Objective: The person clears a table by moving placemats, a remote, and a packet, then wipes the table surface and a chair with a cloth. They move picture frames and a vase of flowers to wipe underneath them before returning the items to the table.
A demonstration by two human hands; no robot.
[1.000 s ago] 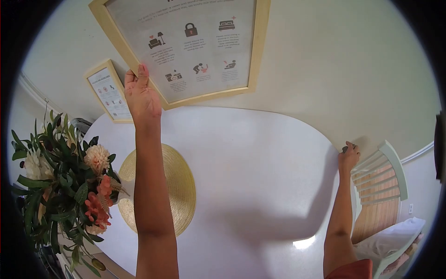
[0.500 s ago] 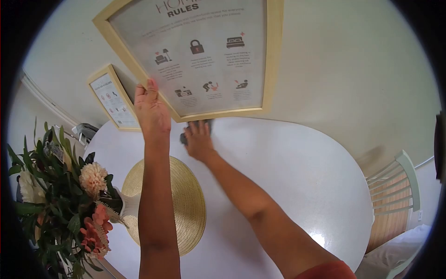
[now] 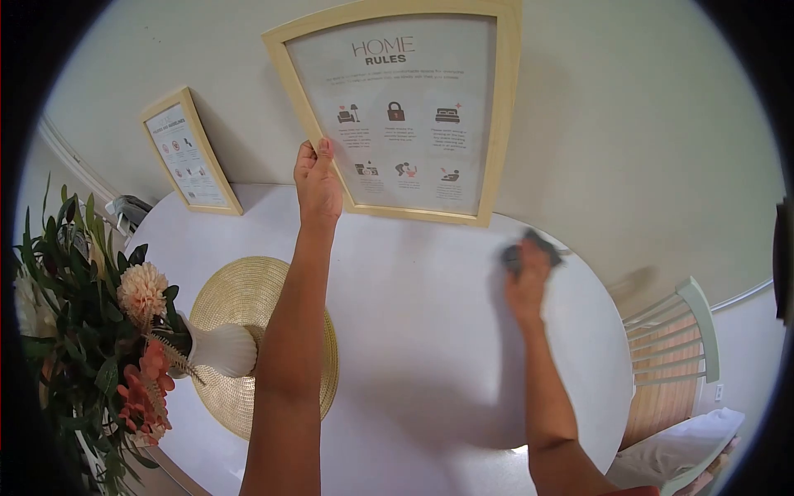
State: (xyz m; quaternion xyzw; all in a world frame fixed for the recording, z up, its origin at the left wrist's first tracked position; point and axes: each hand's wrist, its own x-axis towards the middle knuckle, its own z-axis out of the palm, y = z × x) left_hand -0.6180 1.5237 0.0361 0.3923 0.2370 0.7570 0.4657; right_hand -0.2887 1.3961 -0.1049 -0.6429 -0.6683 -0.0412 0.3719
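Note:
My left hand (image 3: 319, 186) grips the lower left side of a large light-wood picture frame (image 3: 389, 107) with a printed "HOME RULES" sheet. The frame is at the wall, its lower edge by the back of the white table (image 3: 413, 331). Farther right, my right hand (image 3: 528, 277) is slightly blurred and has a dark grey cloth (image 3: 542, 245) under and between its fingers, at the table's back right edge.
A smaller framed sheet (image 3: 190, 157) leans against the wall at the back left. On a round woven placemat (image 3: 223, 298) stands a white ribbed vase (image 3: 223, 349) with flowers and leaves (image 3: 99, 331). A pale green chair (image 3: 707, 331) is at the right.
My right hand has moved right along the table's back with the cloth, out from below the large frame. That frame appears lower and further right in view, still in my left hand.

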